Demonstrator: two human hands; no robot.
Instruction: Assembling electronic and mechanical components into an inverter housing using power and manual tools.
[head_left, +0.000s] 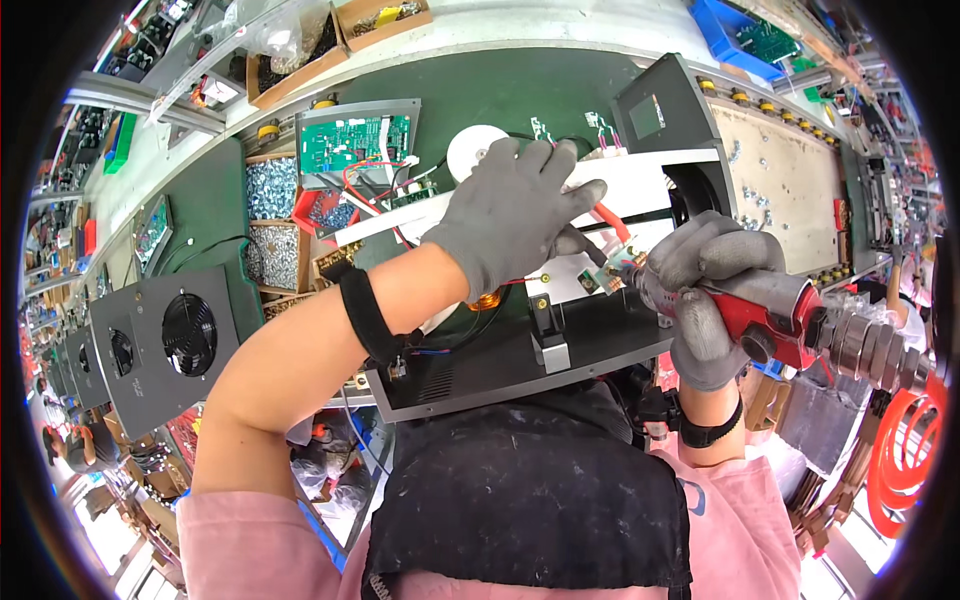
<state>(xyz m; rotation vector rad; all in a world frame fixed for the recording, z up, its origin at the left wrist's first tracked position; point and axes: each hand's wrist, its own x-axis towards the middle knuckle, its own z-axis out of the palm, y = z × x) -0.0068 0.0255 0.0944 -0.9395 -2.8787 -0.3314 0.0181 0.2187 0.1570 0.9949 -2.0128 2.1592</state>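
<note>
**Gloved hands at an open grey chassis**

Both hands wear grey knit gloves. Left hand (512, 212) lies spread, fingers extended and released, pressing flat on the white panel (660, 180) inside the open grey chassis (520, 365); a black strap circles its forearm. Right hand (705, 300) is clenched around the red pneumatic screwdriver (770, 315), whose tip points left, just beside the left thumb, at a small green board (590, 280). Red wires (610, 215) run beneath the left fingers. Beyond the left hand, on the green bench (500, 90), sit a green circuit board in a grey tray (355, 140) and bins of screws (272, 190). Outward of the left forearm stand grey fan housings (165, 345). An orange coiled hose (905, 450) hangs by the right wrist.
</note>
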